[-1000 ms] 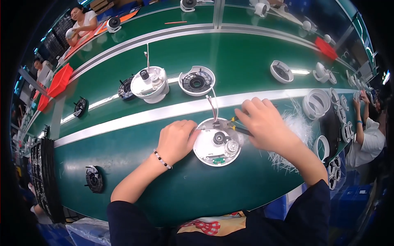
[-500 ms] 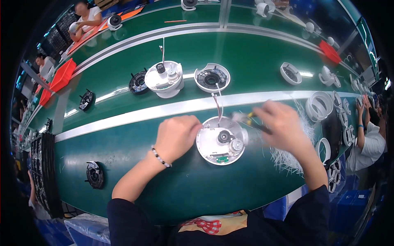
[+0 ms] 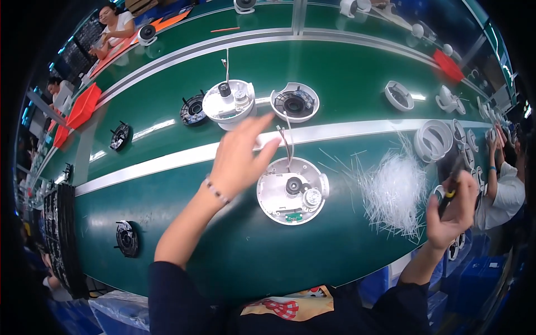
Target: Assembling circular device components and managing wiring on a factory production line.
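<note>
A round white plastic housing (image 3: 273, 200) lies on the green bench before me, with a dark motor-like part, a clear gear-like disc and a small green circuit board inside. Thin wires (image 3: 288, 148) with white connectors rise from its far edge. My left hand (image 3: 241, 153) is above and left of those wires, fingers apart, holding nothing. Over at the right, beyond a heap of thin white plastic strips (image 3: 395, 192), my right hand (image 3: 451, 215) is closed round pliers (image 3: 445, 205) with black and yellow handles; their jaws are blurred.
Beyond a metal rail stand another white housing (image 3: 228, 103) and a white ring-shaped cover (image 3: 296, 104). A black round part (image 3: 128, 239) lies at left, near stacked black trays (image 3: 57, 237). White rings (image 3: 432, 140) stand at right. Other people work along the line.
My right hand has moved right with the pliers, away from the housing. My left hand has left the housing's rim, moved up and spread its fingers. The housing sits slightly further left in view.
</note>
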Tool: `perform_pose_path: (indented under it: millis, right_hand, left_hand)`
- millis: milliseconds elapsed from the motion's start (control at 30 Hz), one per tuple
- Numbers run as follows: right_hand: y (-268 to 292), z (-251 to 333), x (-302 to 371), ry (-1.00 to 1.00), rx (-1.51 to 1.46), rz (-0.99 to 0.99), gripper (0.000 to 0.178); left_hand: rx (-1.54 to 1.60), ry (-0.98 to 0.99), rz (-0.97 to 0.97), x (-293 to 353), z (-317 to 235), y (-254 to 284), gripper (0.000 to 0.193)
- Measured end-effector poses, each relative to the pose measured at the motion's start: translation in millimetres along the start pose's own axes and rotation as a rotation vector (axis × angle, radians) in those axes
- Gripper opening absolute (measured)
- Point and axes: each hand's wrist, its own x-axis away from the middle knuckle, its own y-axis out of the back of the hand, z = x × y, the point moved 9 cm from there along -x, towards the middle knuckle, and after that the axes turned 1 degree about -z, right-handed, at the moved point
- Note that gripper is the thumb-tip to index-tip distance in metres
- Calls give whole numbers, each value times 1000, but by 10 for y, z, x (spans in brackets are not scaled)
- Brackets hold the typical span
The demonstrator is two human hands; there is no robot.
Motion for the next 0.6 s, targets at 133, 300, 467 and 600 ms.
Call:
perform_pose_path:
  millis: [133, 300, 467, 600]
  right_hand:
    - [-345, -71, 128, -108, -96, 63, 54]
    - [-646, 203, 14, 4, -116, 40, 54]
    - [-673, 81, 202, -41, -14, 135, 54]
    - [-892, 149, 271, -83, -64, 262, 52]
  left_hand:
    - [456, 358, 375, 881, 504, -585, 54]
    - [1143, 817, 331, 1289, 605, -675, 51]
    - [1315, 639, -35, 1021, 1108, 492, 44]
    - [976, 581, -550, 778, 2125, 1600, 40]
